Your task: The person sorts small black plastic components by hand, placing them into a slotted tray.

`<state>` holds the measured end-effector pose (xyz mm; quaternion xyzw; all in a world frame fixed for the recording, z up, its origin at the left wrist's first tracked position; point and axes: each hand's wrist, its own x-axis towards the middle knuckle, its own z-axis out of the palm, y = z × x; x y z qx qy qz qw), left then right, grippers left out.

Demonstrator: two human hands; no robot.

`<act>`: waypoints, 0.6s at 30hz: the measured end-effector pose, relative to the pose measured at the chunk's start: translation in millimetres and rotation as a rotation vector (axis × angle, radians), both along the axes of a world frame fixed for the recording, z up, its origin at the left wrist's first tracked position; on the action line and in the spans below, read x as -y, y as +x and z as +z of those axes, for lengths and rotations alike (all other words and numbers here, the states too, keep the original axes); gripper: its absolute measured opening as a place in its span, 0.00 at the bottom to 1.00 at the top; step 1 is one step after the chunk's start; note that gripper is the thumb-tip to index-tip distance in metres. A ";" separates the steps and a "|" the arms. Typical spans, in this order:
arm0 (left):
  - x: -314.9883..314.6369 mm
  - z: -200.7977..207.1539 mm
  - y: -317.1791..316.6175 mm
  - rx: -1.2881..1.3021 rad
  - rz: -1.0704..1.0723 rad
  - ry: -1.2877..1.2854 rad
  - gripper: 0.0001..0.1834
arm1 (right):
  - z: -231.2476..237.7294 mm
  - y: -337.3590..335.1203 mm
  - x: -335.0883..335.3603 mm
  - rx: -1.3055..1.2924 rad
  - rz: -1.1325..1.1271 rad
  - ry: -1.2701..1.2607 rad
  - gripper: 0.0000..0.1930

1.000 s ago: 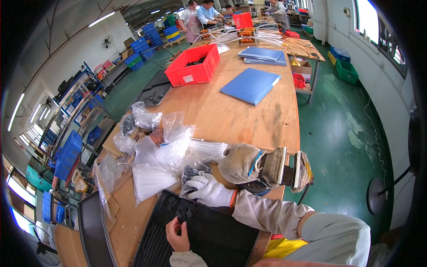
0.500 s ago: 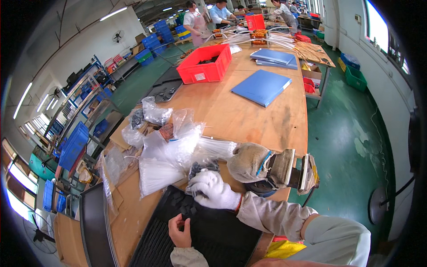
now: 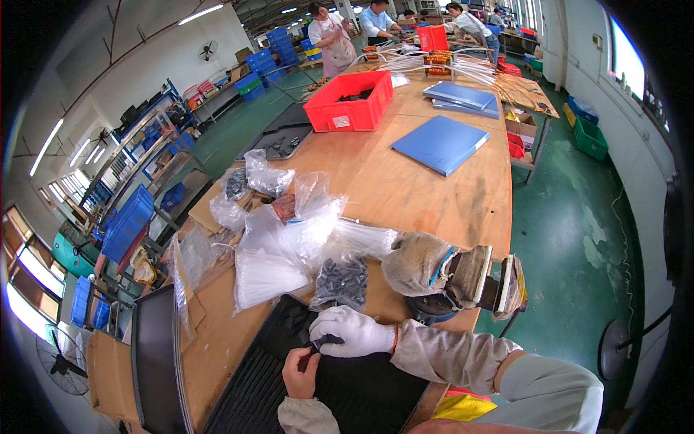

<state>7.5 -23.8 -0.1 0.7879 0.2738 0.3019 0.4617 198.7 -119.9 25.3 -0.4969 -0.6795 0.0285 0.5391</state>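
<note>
- Currently, a small black piece is sitting where the fingers of both hands are meeting, over a black tray.
- The white-gloved right hand is holding that piece, its fingers pinching closed around it.
- The bare left hand is coming up against the piece from the near left side; its fingers are bending in, with thumb and forefinger close together, and I cannot tell whether they are gripping anything.
- Just beyond the left fingers, loose black pieces are lying in the far end of the tray; to their near left, dark ridged rows are running along it.
- Straight ahead of the gloved fingers, a clear bag of dark pieces is lying on the wooden surface.
- Ahead and left of the fingers, a bag of white strips is leaning among other plastic bags.
- Ahead and right of the fingers, a cloth-wrapped device is standing near the edge.
- Well beyond the fingers, a red bin and a blue folder are resting, and people are standing around the far end.
</note>
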 end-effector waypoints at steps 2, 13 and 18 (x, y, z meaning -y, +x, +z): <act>-0.3 1.4 -1.1 0.011 0.004 -0.066 0.09 | -0.6 0.2 0.2 -0.009 0.017 -0.001 0.12; 1.9 8.0 -1.7 0.010 -0.041 -0.124 0.09 | -0.7 2.7 -1.9 0.005 0.022 0.015 0.12; 1.6 7.7 -3.0 -0.004 -0.062 -0.184 0.10 | -4.4 2.4 -3.9 -0.010 -0.020 0.013 0.11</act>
